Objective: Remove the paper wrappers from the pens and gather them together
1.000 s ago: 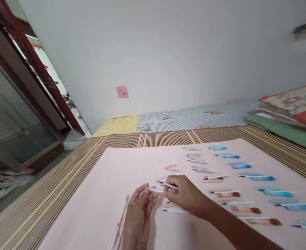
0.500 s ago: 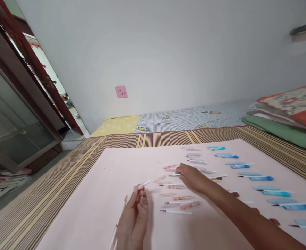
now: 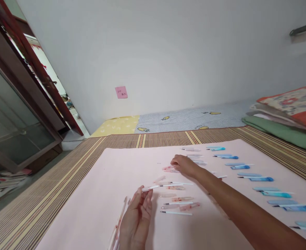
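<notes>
My left hand (image 3: pixel 138 215) is raised over the pink sheet (image 3: pixel 90 194), its fingers closed on a slim white pen part (image 3: pixel 150 188) that points right. My right hand (image 3: pixel 185 165) reaches across the sheet, fingers bent together, right over pink pen barrels (image 3: pixel 168 169); whether it grips one is hidden. Between the hands lie a white pen refill (image 3: pixel 182 183) with a dark tip, clear pink pen barrels (image 3: pixel 182 199) and another white refill (image 3: pixel 177 212). Beside my left wrist rest whole pink pens (image 3: pixel 117 222), partly covered by the hand.
Blue pen parts (image 3: pixel 262 178) with refills form a slanting row on the right. Pale grey pen parts (image 3: pixel 193 150) lie at the back. Under the sheet is a striped mat (image 3: pixel 64 173). Folded cloths (image 3: pixel 285 128) sit at the right, against the wall (image 3: pixel 181 52).
My right hand has moved slightly left and back, leaving a refill lying on the sheet. My left hand has shifted a little right with the white part, which now points more level.
</notes>
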A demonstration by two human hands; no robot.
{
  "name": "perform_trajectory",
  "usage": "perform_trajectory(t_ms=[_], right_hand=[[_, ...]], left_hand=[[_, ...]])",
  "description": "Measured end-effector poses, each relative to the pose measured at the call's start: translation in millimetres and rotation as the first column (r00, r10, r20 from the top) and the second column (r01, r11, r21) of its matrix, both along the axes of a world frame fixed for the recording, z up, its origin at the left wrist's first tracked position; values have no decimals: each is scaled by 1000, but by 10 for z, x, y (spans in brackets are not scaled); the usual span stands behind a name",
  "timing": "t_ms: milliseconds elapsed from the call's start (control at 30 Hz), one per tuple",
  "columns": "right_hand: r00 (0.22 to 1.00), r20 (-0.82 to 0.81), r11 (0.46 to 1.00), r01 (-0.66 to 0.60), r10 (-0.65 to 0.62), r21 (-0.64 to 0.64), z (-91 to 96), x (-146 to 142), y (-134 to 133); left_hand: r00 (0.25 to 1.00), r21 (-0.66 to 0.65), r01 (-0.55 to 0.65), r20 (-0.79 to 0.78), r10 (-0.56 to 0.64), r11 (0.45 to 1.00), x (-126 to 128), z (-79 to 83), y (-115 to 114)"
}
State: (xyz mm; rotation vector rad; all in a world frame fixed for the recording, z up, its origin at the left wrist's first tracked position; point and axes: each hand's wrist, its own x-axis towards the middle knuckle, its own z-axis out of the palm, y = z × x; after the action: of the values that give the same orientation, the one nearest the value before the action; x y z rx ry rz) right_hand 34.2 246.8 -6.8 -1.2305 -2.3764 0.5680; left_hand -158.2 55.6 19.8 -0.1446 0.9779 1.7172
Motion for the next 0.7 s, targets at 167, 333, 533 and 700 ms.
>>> perform_trajectory(t_ms=[167, 333, 533, 700], right_hand=[[999, -33, 999, 37, -37, 4, -57, 21, 29], [976, -165, 989, 144, -140, 13, 49, 208, -88], [888, -414, 979, 198, -202, -52, 293, 366, -698], [592, -651, 874, 229, -475, -429, 364, 487, -1469]], left_hand=[[990, 72, 13, -138, -3, 997, -11, -10, -25], [986, 71, 27, -168, -15, 997, 61, 46, -36], [986, 86, 36, -168, -21, 996, 126, 64, -31], [992, 100, 58, -122, -46, 993, 237, 139, -71]])
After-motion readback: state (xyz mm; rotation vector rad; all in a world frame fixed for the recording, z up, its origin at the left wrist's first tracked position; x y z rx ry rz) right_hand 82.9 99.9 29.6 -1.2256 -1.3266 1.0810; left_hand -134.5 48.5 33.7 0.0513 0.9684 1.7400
